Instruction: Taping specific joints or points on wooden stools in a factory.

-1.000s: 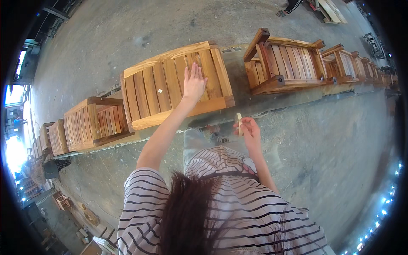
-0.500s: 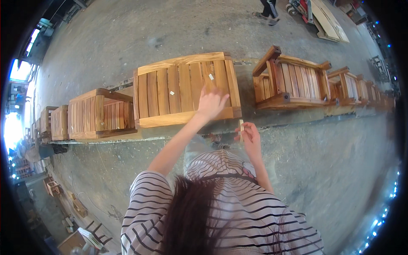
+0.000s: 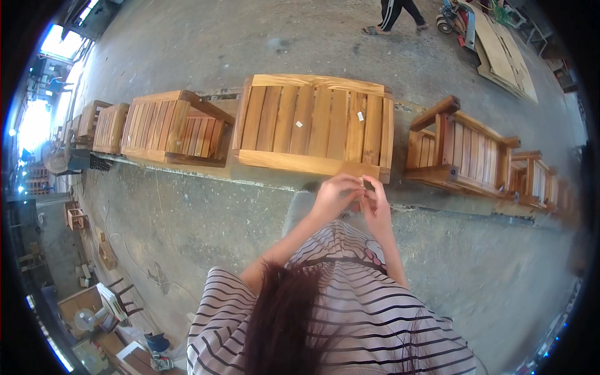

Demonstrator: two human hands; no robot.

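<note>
My left hand [image 3: 336, 196] and my right hand [image 3: 377, 206] meet in front of my body, by the near right corner of a slatted wooden table [image 3: 306, 159]. The fingers of both are bent into a pinch, fingertips close together. A small pale strip [image 3: 362, 182] shows between them, held by my right hand; its lower part is hidden. Whatever my left fingertips grip is too small to make out. Two small white pieces lie on the slats: one left of the middle [image 3: 299, 124], the other towards the right [image 3: 360, 116].
More slatted wooden furniture stands in a row, some pieces at the left [image 3: 153, 128] and some at the right [image 3: 462, 147]. Beyond, a person's legs [image 3: 397, 15] cross the concrete floor, near pale boards [image 3: 500, 53]. A fan [image 3: 87, 319] is at lower left.
My left hand has drawn back from above the tabletop to meet my right hand at the pale strip. My view has shifted, and the person's legs have moved.
</note>
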